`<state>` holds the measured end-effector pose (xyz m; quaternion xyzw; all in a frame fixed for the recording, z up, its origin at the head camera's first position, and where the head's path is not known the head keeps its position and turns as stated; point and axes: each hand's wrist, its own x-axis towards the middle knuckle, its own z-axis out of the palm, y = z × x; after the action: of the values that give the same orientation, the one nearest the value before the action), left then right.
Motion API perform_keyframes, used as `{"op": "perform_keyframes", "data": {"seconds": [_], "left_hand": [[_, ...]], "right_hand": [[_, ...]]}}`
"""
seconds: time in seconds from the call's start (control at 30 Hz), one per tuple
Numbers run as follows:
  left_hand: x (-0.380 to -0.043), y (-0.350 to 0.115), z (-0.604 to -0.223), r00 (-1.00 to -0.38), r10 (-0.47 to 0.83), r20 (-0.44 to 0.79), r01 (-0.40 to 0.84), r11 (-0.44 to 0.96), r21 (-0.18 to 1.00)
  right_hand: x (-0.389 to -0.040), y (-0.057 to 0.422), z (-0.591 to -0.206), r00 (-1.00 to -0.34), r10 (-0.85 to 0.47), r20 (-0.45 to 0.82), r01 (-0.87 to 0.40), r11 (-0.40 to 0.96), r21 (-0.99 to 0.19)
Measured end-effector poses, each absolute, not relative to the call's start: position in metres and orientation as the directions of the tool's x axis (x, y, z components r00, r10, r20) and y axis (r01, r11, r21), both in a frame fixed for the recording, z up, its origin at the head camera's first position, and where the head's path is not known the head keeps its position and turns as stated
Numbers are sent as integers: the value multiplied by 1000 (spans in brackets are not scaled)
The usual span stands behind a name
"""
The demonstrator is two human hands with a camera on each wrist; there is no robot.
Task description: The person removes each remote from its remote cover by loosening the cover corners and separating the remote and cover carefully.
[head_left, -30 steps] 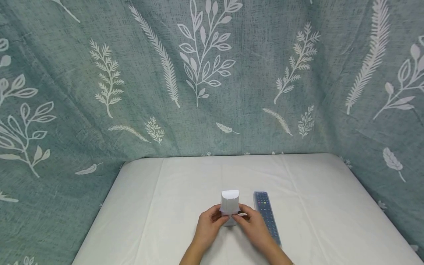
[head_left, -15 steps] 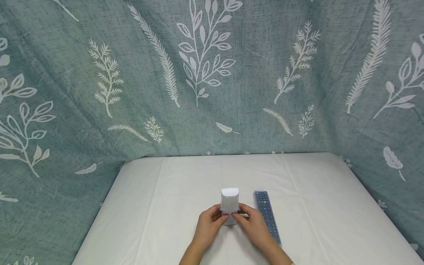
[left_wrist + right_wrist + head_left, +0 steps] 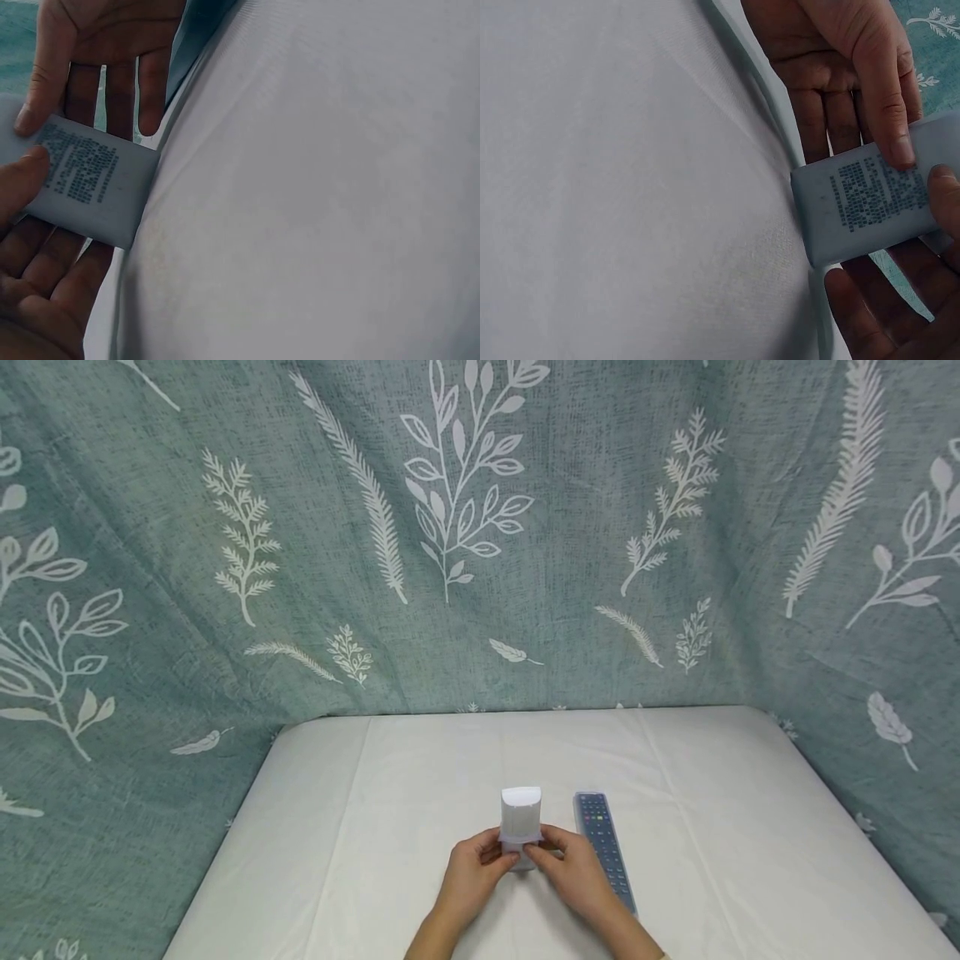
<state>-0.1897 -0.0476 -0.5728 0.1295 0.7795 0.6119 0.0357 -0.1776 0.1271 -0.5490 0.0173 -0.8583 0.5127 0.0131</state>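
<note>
A small white box-shaped object (image 3: 521,816) stands raised over the near middle of the table, its exact kind unclear. My left hand (image 3: 471,872) pinches its left side, and my right hand (image 3: 576,874) pinches its right side. Both thumbs lie on the face towards me, with fingers behind it. In the left wrist view, this white object (image 3: 124,199) has rounded edges and a block of small dark print, too blurred to read. The right wrist view shows the same printed face of the object (image 3: 821,225) between both hands.
A dark remote control (image 3: 606,850) with many buttons, in what looks like a clear cover, lies just right of my right hand. White cloth covers the table (image 3: 405,777). Green leaf-patterned fabric (image 3: 570,552) hangs behind it and at both sides.
Hardly anything differs. Both hands keep their hold on the white object, and it and the fingertips have shifted only very slightly. The remote control lies where it was.
</note>
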Motion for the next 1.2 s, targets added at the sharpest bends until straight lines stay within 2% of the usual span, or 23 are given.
{"op": "perform_keyframes", "data": {"seconds": [0.57, 1.2], "left_hand": [[-189, -48, -570, -960, 258, 108, 185, 296, 937], [-188, -47, -569, -960, 255, 115, 196, 322, 926]], "right_hand": [[-177, 129, -550, -997, -70, -45, 11, 420, -907], [-176, 128, -554, -995, -83, -56, 19, 390, -921]]}}
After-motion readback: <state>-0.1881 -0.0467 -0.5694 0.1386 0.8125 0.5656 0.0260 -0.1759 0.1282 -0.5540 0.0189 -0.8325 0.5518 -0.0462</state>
